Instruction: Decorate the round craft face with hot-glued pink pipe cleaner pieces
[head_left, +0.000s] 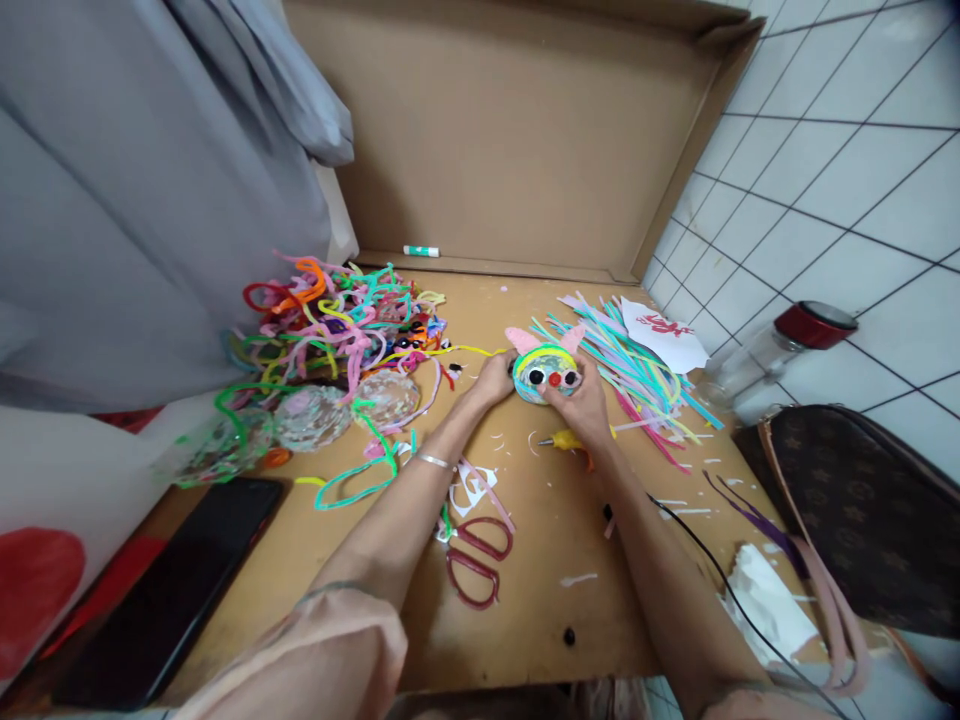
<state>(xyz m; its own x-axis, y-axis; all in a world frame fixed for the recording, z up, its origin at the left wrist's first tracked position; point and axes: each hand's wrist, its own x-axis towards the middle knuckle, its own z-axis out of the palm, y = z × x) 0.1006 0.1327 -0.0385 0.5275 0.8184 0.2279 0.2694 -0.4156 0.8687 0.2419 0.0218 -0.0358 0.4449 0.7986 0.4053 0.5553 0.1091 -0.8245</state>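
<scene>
Both hands hold a small round animal face wound from blue-green and yellow pipe cleaners, with pink ears, black-and-white eyes and a red nose. My left hand closes on its left edge beside a yellow pipe cleaner that runs off to the left. My right hand grips the right edge, its thumb on the front below the nose. Under the right wrist lies a yellow glue gun, partly hidden by the arm. Red-handled scissors rest nearer me, their blades mostly covered by paper scraps and pipe cleaner pieces.
A tangled pipe cleaner heap and clear round plastic pieces lie left, near a black phone. Straight pipe cleaners, a paper drawing, a red-lidded bottle and a brown bag line the right. Cardboard stands behind.
</scene>
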